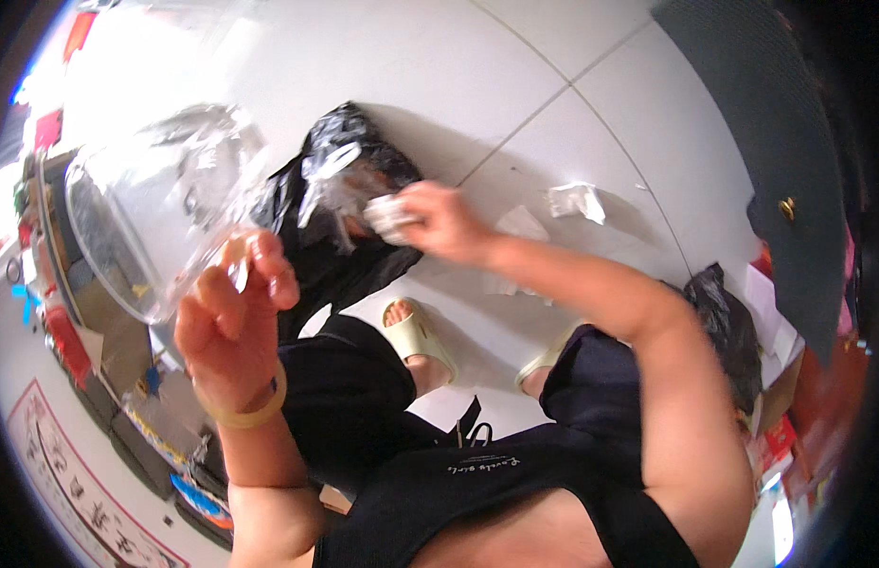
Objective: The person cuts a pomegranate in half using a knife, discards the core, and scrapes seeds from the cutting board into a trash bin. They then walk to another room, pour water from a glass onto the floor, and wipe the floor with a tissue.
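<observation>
My left hand (233, 312), with a pale yellow bangle at the wrist, has its fingers curled on the near side of a large clear plastic container (113, 234). The container is tilted, its round rim towards the left; glare hides part of it. My right hand (443, 220) pinches a crumpled white wad (391, 219), perhaps tissue, blurred by motion. Just beyond that wad a black plastic bag (354, 135) lies open on the floor, with clear wrappers and brownish scraps (358, 181) showing in its mouth.
Crumpled white pieces (578, 201) litter the pale tiled floor (482, 71) right of the bag. A second black bag (727, 334) stands beside my right leg. A dark panel (773, 156) runs along the right. Cluttered shelving (113, 341) lines the left.
</observation>
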Demonstrator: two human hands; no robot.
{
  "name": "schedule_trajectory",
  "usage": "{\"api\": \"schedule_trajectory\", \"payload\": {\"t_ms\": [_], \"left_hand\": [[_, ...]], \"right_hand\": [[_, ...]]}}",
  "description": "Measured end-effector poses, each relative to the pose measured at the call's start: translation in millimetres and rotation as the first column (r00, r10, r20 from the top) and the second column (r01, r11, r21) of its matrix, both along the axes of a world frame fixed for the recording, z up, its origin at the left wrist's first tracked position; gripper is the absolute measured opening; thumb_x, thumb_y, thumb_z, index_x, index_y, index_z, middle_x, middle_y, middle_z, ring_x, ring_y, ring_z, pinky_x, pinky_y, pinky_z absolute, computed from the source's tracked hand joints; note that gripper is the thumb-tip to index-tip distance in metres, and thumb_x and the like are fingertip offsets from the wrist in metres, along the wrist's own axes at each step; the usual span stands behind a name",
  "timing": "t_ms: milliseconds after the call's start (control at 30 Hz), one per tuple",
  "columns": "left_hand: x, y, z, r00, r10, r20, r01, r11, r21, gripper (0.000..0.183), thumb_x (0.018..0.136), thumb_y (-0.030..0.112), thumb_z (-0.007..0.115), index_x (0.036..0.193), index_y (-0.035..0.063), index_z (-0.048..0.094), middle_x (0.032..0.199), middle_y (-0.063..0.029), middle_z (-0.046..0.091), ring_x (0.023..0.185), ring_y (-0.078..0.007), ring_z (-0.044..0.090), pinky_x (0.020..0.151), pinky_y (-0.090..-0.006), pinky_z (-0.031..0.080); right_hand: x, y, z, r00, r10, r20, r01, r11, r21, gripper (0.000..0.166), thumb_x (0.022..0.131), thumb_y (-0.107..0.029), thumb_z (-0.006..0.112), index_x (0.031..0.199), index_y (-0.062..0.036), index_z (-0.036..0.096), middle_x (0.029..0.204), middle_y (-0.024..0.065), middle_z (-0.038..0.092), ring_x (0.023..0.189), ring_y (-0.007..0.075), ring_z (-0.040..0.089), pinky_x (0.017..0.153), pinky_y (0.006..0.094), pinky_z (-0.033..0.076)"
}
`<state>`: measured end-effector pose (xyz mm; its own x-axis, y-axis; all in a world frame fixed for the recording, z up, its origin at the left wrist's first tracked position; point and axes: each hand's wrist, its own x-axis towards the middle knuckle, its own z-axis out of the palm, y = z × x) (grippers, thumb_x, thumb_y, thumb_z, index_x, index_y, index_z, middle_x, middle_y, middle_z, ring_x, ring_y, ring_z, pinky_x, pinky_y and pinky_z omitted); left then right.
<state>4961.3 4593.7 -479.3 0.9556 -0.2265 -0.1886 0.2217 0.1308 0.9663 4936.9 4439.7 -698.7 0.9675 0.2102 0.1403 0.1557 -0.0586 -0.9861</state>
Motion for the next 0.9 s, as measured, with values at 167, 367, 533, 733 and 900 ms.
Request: {"api": "schedule_trajectory", "payload": {"t_ms": [167, 367, 533, 733, 900], "left_hand": [[3, 12, -5, 0.982, -0.171, -0.079, 0.156, 0.973, -0.170, 0.046, 0.091, 0.037, 0.042, 0.054, 0.0121, 0.031, 0.101, -0.0168, 0.053, 0.095, -0.0218, 0.047, 0.066, -0.0266, 0.038], [-6, -3, -26, 0.956, -0.283, -0.077, 0.289, 0.953, 0.094, 0.037, 0.090, 0.034, 0.040, 0.064, 0.0078, 0.043, 0.094, -0.0142, 0.050, 0.078, -0.0210, 0.046, 0.068, -0.0289, 0.037], [5, -18, -56, 0.860, -0.389, -0.331, 0.489, 0.816, 0.309, 0.022, 0.082, 0.016, 0.037, 0.067, 0.0040, 0.047, 0.087, -0.0101, 0.053, 0.073, -0.0165, 0.048, 0.067, -0.0267, 0.038], [30, -81, -129, 0.750, -0.625, -0.215, 0.653, 0.649, 0.389, 0.026, 0.092, 0.019, 0.046, 0.083, -0.0035, 0.057, 0.073, -0.0074, 0.053, 0.072, -0.0155, 0.053, 0.067, -0.0274, 0.043], [42, -134, -189, 0.566, -0.819, 0.091, 0.484, 0.420, 0.768, 0.025, 0.086, 0.019, 0.052, 0.069, 0.0011, 0.056, 0.077, -0.0137, 0.054, 0.071, -0.0312, 0.051, 0.066, -0.0391, 0.043]], "right_hand": [[15, 35, -17, 0.978, 0.021, 0.207, 0.049, 0.943, -0.328, 0.044, 0.073, -0.023, 0.065, 0.111, -0.0031, 0.056, 0.110, 0.0153, 0.055, 0.102, 0.0301, 0.053, 0.092, 0.0389, 0.041], [-35, -162, -46, 0.980, 0.169, 0.103, -0.017, 0.589, -0.808, 0.047, 0.068, -0.016, 0.067, 0.113, -0.0113, 0.055, 0.115, 0.0075, 0.051, 0.109, 0.0287, 0.045, 0.092, 0.0399, 0.041], [-82, -211, -54, 1.000, 0.030, -0.004, -0.013, 0.330, -0.944, 0.059, 0.067, -0.019, 0.069, 0.122, -0.0180, 0.048, 0.124, 0.0052, 0.042, 0.116, 0.0270, 0.037, 0.089, 0.0410, 0.043], [-103, -224, -114, 0.887, -0.252, -0.387, -0.140, 0.651, -0.746, 0.031, 0.071, -0.013, 0.064, 0.101, -0.0128, 0.054, 0.107, 0.0090, 0.053, 0.098, 0.0276, 0.052, 0.080, 0.0381, 0.046], [-110, -231, -76, 0.951, -0.200, -0.237, -0.020, 0.724, -0.690, 0.010, 0.073, -0.006, 0.055, 0.083, -0.0076, 0.056, 0.087, 0.0093, 0.057, 0.078, 0.0282, 0.057, 0.068, 0.0401, 0.046]]}}
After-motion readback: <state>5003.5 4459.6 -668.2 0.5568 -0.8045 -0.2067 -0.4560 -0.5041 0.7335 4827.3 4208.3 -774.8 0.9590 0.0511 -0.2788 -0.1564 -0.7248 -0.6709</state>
